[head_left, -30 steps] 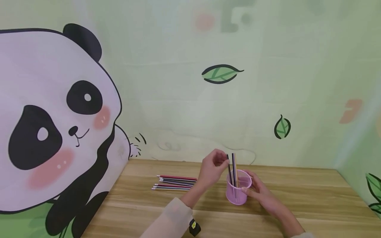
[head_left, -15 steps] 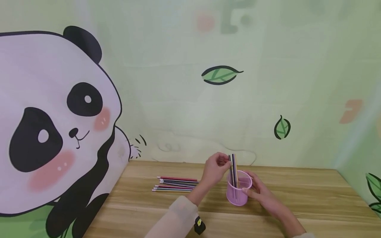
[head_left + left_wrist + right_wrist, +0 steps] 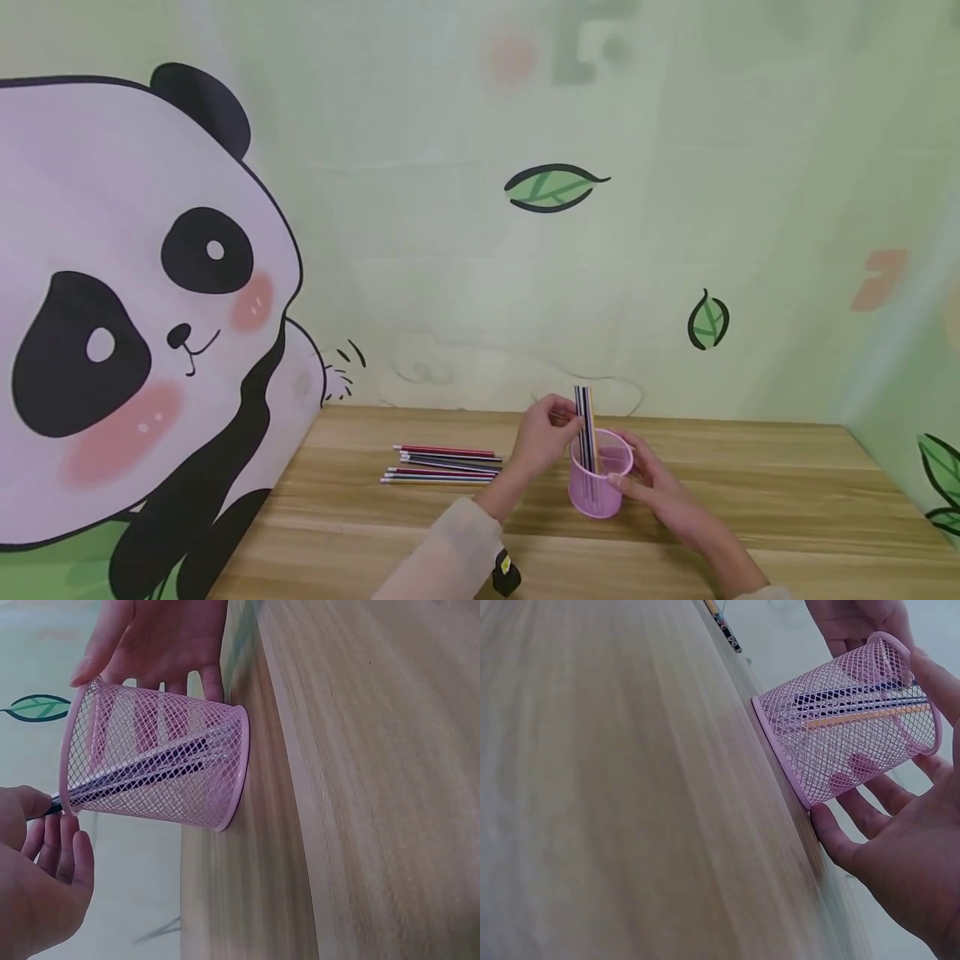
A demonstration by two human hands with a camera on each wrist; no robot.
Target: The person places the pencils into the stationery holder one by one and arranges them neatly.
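Note:
A pink mesh pencil holder stands upright on the wooden table. My right hand holds it from the right, thumb at the rim and fingers spread round the mesh in the right wrist view. Several striped pencils stand close together inside, leaning on the left part of the rim. With thumb and fingers my left hand pinches a dark pencil just above the rim. Through the mesh, the pencils' lower ends show near the holder's base.
Several more pencils lie side by side on the table, left of the holder, partly behind the left forearm. A black object with a yellow mark is by the left sleeve. A panda-printed backdrop stands behind the table.
The pencil in my left hand has moved right, from tilted apart to upright beside the others. My left hand has come slightly down and right. The right hand and holder have stayed put.

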